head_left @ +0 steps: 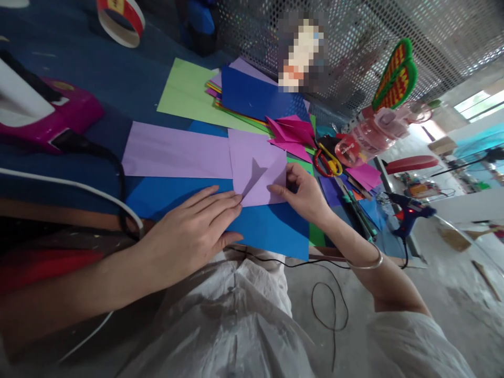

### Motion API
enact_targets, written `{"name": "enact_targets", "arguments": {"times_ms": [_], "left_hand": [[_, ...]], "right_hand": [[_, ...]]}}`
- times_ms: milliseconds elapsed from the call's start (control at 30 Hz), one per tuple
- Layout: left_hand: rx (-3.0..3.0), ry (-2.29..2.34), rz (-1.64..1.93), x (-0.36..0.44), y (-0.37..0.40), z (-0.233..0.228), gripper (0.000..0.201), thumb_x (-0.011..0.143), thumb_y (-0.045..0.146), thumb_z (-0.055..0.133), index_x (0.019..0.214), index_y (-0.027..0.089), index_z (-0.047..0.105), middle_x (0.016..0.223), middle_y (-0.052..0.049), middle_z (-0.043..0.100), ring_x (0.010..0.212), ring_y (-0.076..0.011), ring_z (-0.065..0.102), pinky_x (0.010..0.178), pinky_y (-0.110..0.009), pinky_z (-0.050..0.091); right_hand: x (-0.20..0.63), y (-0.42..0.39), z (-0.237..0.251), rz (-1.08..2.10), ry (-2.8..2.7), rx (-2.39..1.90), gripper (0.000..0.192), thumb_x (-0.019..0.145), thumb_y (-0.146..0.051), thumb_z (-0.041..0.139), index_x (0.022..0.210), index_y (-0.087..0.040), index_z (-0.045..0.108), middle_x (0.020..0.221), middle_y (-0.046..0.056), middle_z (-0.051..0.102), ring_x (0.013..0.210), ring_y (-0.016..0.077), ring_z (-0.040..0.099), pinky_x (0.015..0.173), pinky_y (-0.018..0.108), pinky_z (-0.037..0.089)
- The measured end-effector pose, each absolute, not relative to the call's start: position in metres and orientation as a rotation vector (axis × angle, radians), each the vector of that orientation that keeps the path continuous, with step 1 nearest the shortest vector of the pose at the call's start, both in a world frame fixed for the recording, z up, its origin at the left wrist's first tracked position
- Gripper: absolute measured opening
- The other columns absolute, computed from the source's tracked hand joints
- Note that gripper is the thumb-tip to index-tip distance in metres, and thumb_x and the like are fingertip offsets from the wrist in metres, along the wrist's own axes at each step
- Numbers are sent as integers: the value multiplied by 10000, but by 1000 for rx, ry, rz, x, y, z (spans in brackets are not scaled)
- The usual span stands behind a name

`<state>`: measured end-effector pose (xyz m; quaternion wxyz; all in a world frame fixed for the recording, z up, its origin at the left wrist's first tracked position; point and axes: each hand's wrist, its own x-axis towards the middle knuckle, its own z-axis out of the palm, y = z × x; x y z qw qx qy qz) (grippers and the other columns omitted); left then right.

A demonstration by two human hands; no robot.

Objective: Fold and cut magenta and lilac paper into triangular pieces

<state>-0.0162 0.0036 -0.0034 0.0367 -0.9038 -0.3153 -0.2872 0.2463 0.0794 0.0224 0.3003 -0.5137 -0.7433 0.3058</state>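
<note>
A square of light purple paper (pixel 252 152) lies in front of me, one lower corner folded over on a diagonal. My right hand (pixel 305 191) pinches its right edge between thumb and fingers. With fingers stretched out, my left hand (pixel 200 223) lies flat, its fingertips touching the paper's lower left corner. A longer strip of purple paper (pixel 177 151) extends to the left, meeting the square's left edge. Under both is a blue sheet (pixel 275 228), which hangs over the table's front edge.
Behind are a light green sheet (pixel 185 86), stacked coloured papers (pixel 255 94) and folded pink paper (pixel 291 134). Scissors (pixel 328 160), a pink bottle (pixel 366 136) and a glue gun (pixel 411 212) stand or lie at right. A magenta device (pixel 74 107) with cables and a tape roll (pixel 122 23) are left.
</note>
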Motion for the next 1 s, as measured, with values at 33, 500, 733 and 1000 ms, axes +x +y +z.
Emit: {"name": "enact_targets", "arguments": {"times_ms": [33,500,733,1000], "left_hand": [[-2775,-954,-866,-17,4,-3,322,1084,249,520,1248,44,707,1283,-218,761,1235,-345,722,1139,-572,541],[-2885,-1132,-935,-23,6,-5,337,1088,238,436,1325,102,635,1342,-208,724,1265,-343,700,1199,-626,450],[-2889,-1141,-807,-19,7,-6,415,1066,286,486,1424,151,646,1377,-195,698,1276,-392,669,1213,-662,416],[-2908,-961,-701,-16,15,-5,336,1092,287,451,1222,168,738,1539,-165,611,1526,-383,462,1246,-667,388]], "right_hand": [[245,81,23,888,-1940,-1331,424,839,-490,788,1064,-218,553,832,-9,704,769,182,649,722,320,482],[231,85,29,934,-1936,-1425,629,769,-552,849,1223,-224,563,912,26,782,833,230,745,731,346,554],[231,84,29,899,-1949,-1426,620,787,-549,837,1241,-229,561,964,33,789,877,241,750,770,358,559],[233,82,21,645,-2094,-1436,484,868,-460,783,1230,-232,556,1036,43,739,911,234,693,797,357,516]]}}
